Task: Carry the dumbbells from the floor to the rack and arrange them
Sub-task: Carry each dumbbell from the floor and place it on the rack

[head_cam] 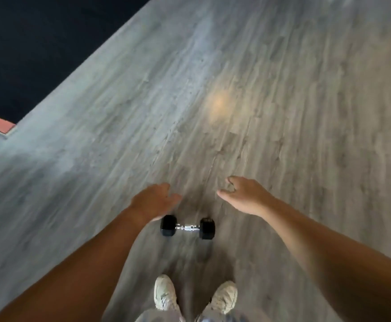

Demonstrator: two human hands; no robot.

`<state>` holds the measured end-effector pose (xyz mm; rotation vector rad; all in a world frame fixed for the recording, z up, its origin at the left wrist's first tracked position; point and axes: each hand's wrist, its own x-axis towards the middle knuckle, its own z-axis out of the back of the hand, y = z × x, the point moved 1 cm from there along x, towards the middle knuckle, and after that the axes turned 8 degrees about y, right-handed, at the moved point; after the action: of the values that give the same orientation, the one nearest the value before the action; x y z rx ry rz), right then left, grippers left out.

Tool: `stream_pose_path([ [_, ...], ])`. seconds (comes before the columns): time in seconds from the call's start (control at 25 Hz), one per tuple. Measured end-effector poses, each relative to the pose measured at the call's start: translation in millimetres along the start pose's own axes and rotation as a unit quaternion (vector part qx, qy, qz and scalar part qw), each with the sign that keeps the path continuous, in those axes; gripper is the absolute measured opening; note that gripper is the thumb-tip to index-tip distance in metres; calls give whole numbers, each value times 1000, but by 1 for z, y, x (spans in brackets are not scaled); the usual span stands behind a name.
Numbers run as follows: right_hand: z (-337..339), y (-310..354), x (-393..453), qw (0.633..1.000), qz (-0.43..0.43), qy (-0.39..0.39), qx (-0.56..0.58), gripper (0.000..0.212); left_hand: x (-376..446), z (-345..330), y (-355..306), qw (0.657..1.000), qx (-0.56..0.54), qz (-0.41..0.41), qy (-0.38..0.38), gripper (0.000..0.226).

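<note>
Black-ended dumbbell (187, 227) lying on grey wood floor (282, 112), just beyond two pale shoes (165, 292). Left hand (154, 201) and right hand (245, 194) above it, empty, fingers loosely spread, touching nothing.

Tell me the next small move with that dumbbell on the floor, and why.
Probably bend down and lower one hand onto the dumbbell's metal handle. Both the left hand and the right hand are open and empty above it, and it lies on the grey floor just ahead of the shoes, not yet gripped. No rack is in view.
</note>
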<state>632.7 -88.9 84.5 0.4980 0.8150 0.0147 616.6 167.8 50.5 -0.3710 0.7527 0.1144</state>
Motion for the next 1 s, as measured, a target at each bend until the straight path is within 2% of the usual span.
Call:
stream_pose_path([
  [0.2, -117, -55, 146, 997, -67, 39, 11, 66, 143, -105, 80, 998, -43, 30, 24, 61],
  [0.44, -280, -152, 321, 990, -112, 71, 56, 32, 302, -260, 160, 988, -126, 74, 59, 63],
  [0.52, -328, -180, 369, 988, -110, 71, 76, 46, 346, -309, 185, 987, -128, 78, 58, 74],
  [0.6, -357, -198, 401, 990, -114, 34, 82, 59, 383, -349, 212, 986, -139, 90, 14, 83],
  [0.72, -369, -209, 422, 987, -124, -29, 93, 51, 391, -358, 217, 981, -153, 110, -52, 87],
  [0.8, -369, -212, 427, 986, -130, -38, 101, 45, 387, -352, 211, 978, -171, 104, -58, 84],
  [1.0, -371, -214, 429, 985, -107, -53, 124, 31, 386, -353, 211, 969, -230, 76, -54, 59],
])
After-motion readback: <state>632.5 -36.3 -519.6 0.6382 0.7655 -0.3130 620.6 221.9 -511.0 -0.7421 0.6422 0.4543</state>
